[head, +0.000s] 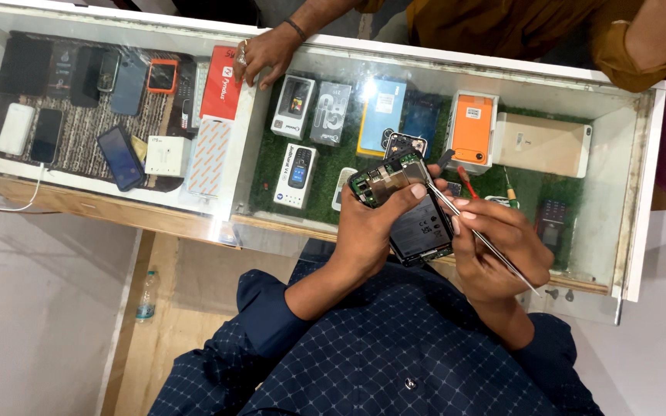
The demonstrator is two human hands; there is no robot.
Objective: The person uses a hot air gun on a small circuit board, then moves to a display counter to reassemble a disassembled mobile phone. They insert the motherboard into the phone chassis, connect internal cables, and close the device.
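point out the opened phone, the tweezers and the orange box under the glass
opened phone (pixel 414 223), head view, on the dark battery in its open back
tweezers (pixel 487 245), head view, on the thin metal shaft above the right hand
orange box (pixel 472 129), head view, on its orange front face

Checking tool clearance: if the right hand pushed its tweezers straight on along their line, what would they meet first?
Probably the left hand's thumb, which lies on the opened phone just where the tweezers in the right hand point.
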